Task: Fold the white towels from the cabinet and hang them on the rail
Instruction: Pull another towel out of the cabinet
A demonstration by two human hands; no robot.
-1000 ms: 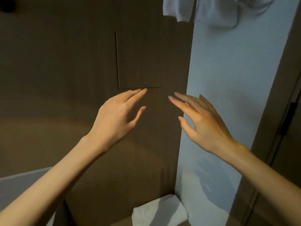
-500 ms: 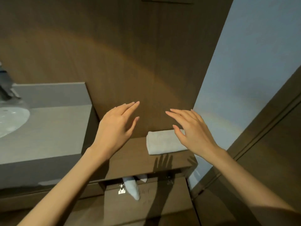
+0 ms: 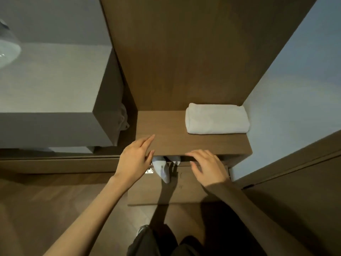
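Closest to you are your own knees in dark trousers point(image 3: 156, 244), so you are standing right up against the unit. Your left hand point(image 3: 135, 160) has its fingers straight and spread and grips nothing. It sits over the front left corner of the shelf point(image 3: 166, 143). Your right hand point(image 3: 207, 168) is loosely curved and also holds nothing. Its fingertips are at the shelf's front edge, though I cannot tell whether they touch it.

Between your hands, a loose towel point(image 3: 163, 171) spills out from under the shelf and hangs over the dropped cabinet door point(image 3: 177, 193), just beside the metal hinge point(image 3: 149, 171). That looks like the one to take next. Bring both hands down below the shelf edge and pinch the towel high up, near where it comes out, so that all of it follows. Draw it out away from the hinge so the cloth does not snag.

Further back, a folded towel point(image 3: 216, 119) lies on the right of the shelf against the pale wall. Leave it undisturbed. To the far left is the grey bench point(image 3: 55, 80) with its basin point(image 3: 8, 50), a likely flat spot for folding. The rail is out of view.
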